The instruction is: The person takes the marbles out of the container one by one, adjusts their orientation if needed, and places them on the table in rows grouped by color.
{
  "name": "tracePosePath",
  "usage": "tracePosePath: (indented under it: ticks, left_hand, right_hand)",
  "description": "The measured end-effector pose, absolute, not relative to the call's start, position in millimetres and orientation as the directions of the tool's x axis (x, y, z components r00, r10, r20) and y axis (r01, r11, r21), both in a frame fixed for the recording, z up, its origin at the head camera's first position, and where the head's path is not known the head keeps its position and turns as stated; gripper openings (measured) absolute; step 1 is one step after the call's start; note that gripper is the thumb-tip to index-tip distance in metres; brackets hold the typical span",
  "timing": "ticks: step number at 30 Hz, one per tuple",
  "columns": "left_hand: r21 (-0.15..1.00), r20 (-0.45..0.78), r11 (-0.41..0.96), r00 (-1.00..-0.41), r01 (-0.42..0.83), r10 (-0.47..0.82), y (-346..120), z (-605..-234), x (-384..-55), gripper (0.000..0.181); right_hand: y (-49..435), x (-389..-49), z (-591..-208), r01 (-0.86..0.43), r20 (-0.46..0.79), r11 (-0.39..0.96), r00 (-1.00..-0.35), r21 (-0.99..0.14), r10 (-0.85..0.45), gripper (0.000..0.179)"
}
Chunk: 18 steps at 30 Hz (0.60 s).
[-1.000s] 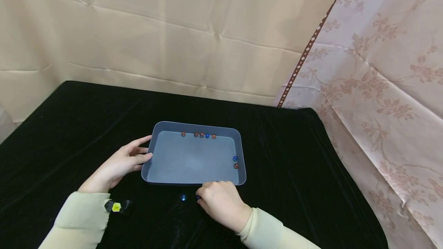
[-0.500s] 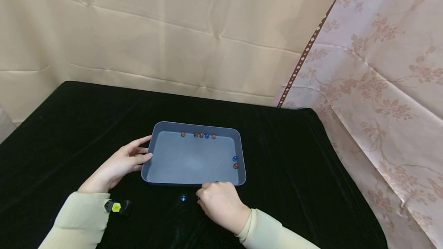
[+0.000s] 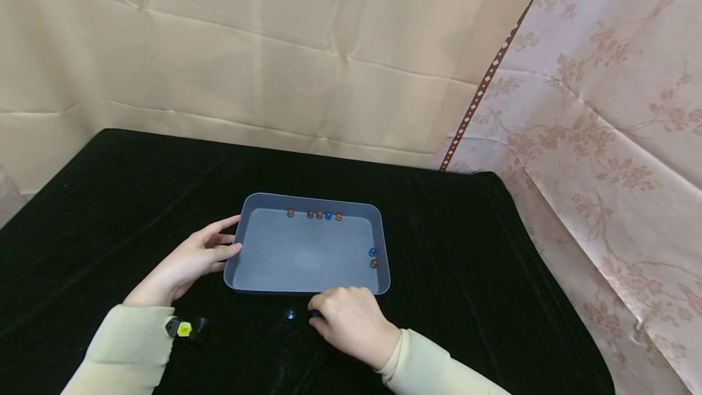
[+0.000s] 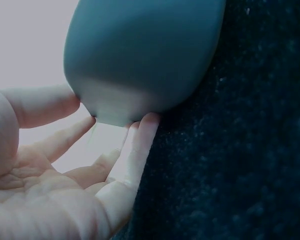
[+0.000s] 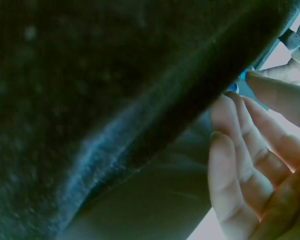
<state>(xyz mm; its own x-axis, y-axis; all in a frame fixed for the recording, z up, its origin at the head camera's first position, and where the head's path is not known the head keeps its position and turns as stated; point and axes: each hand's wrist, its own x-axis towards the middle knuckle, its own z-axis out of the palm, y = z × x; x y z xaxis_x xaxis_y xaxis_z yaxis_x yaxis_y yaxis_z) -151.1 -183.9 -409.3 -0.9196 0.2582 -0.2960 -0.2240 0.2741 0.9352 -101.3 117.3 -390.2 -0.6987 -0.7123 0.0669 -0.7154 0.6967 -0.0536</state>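
A shallow blue-grey tray [image 3: 304,255] rests on the black cloth. My left hand [image 3: 197,255] touches its left end with spread fingers, the thumb tip at the rim; in the left wrist view, its fingertips [image 4: 150,120] meet the tray's outer wall. Just in front of the tray's near side, my right hand [image 3: 353,325] holds a dark blue marble [image 3: 314,314] between thumb and forefinger. The marble is mostly hidden by the fingers; a bit of blue marble [image 5: 233,87] shows there in the right wrist view. Left of this hand, another blue marble [image 3: 290,314] lies on the cloth.
Several brown and blue marbles line the tray's far wall, one a blue marble [image 3: 328,216]. Another blue marble [image 3: 373,252] and a brown marble [image 3: 375,264] sit by its right wall. Black cloth [image 3: 450,273] covers the table; a beige curtain [image 3: 219,47] hangs behind.
The right hand's thumb and forefinger have shifted slightly left and parted a little, showing more of the marble between them. The left hand and tray have not moved.
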Motion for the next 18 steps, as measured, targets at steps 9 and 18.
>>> tracePosePath:
  ticks: [9,18]
  left_hand:
    - [0.936,-0.294,0.272,-0.920,-0.222,0.261,-184,-409,-151,0.071]
    - [0.938,-0.286,0.271,-0.923,-0.215,0.256,-184,-410,-150,0.071]
  right_hand:
    - [117,-108,-380,-0.710,0.183,0.671,-0.704,-0.215,-0.686,0.006]
    - [118,-114,-380,-0.690,0.266,0.674,-0.724,-0.266,-0.636,0.006]
